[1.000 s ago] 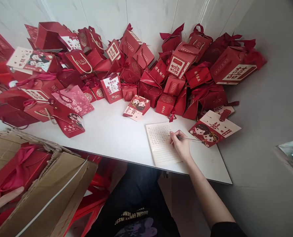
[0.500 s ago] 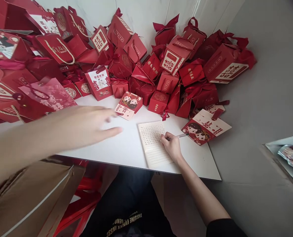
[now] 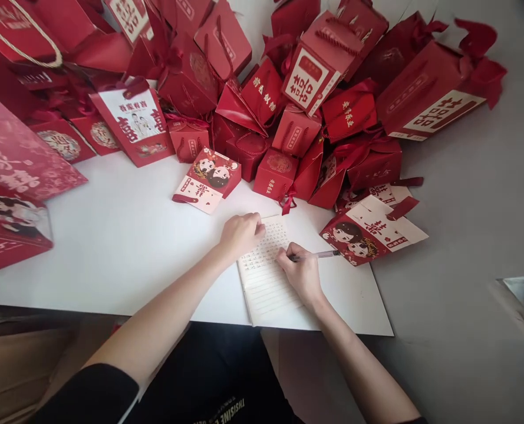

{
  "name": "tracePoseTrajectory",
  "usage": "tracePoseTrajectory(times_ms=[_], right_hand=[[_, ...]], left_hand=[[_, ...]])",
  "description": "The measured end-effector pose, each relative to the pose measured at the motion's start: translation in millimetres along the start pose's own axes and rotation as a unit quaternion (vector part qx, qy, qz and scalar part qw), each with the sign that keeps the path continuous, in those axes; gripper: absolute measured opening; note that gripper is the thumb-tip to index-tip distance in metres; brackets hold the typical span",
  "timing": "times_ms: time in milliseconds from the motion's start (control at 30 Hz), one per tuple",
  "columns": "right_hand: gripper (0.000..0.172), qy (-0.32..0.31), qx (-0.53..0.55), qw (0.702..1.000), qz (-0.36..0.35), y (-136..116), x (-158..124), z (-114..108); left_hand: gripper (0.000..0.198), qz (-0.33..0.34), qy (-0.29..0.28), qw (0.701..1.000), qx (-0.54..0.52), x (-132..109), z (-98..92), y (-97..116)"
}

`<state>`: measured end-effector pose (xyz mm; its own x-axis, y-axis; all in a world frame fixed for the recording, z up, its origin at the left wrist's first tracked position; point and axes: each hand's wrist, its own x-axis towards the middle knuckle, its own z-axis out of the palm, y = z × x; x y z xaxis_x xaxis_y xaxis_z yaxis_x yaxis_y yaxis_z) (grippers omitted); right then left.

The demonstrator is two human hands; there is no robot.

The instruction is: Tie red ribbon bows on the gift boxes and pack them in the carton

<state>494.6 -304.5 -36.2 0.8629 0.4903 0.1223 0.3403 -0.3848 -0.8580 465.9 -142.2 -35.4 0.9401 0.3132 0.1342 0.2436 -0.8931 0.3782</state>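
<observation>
My right hand (image 3: pixel 303 272) is closed around a slim pen (image 3: pixel 319 255), with its lower edge on an open notebook (image 3: pixel 266 294). Rows of small handwriting fill the upper part of the ruled page, and the lower lines are blank. At the notebook's upper left edge lies my left hand (image 3: pixel 241 234), its fingers curled into a loose fist. Just beyond it stands a small red gift box (image 3: pixel 217 174) with two cartoon faces and a pale flap. Right of the pen, a similar cartoon box (image 3: pixel 354 235) has its pale flap raised.
Red gift boxes with ribbons and cords (image 3: pixel 248 144) are heaped along the back of the white table (image 3: pixel 111 253). A pink-red bag (image 3: pixel 27 156) and a box with a picture (image 3: pixel 14 232) stand at the left. A grey wall (image 3: pixel 460 224) borders the right side.
My left hand has come from the left, fingers extended, onto the notebook's upper left edge and curled. My right hand still holds the pen over the page. The view has moved closer.
</observation>
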Motion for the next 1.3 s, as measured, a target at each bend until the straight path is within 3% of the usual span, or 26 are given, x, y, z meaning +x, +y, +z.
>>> tracePoseTrajectory(times_ms=[200,533,667,833,933,1033,1100,1167,1300], right_hand=[[0.033,-0.010,0.008,1.000,0.011,0.0,-0.8,-1.6],[0.033,0.005,-0.014,1.000,0.026,-0.5,-2.0,-2.5],[0.033,0.001,0.031,0.998,0.048,-3.6,-2.7,-5.1],[0.031,0.096,0.120,0.987,0.048,4.6,2.0,-9.0],[0.022,0.156,0.059,0.986,-0.018,16.1,6.1,-10.8],[0.018,0.139,-0.051,0.979,-0.142,23.6,8.9,-13.3],[0.028,0.129,-0.103,0.964,-0.210,24.1,12.0,-15.1],[0.032,0.163,-0.134,0.943,-0.256,19.8,19.5,-17.8],[0.017,0.220,-0.160,0.903,-0.332,-6.4,56.6,-31.2]], left_hand=[[0.021,0.011,-0.009,0.998,0.055,2.4,-0.5,2.4],[0.021,0.017,-0.001,0.998,0.055,3.1,2.5,0.5],[0.021,0.020,-0.004,0.998,0.061,2.7,0.6,1.7],[0.019,0.016,-0.005,0.999,0.046,1.5,-1.0,0.0],[0.016,0.009,-0.003,1.000,0.018,1.1,-2.8,-2.9],[0.015,-0.011,0.001,0.999,-0.051,1.1,-6.1,-6.1],[0.015,-0.037,0.008,0.993,-0.110,1.2,-7.8,-8.2],[0.015,-0.051,0.026,0.985,-0.163,1.2,-8.2,-10.6],[0.018,-0.019,0.067,0.968,-0.241,-0.6,-6.2,-15.1]])
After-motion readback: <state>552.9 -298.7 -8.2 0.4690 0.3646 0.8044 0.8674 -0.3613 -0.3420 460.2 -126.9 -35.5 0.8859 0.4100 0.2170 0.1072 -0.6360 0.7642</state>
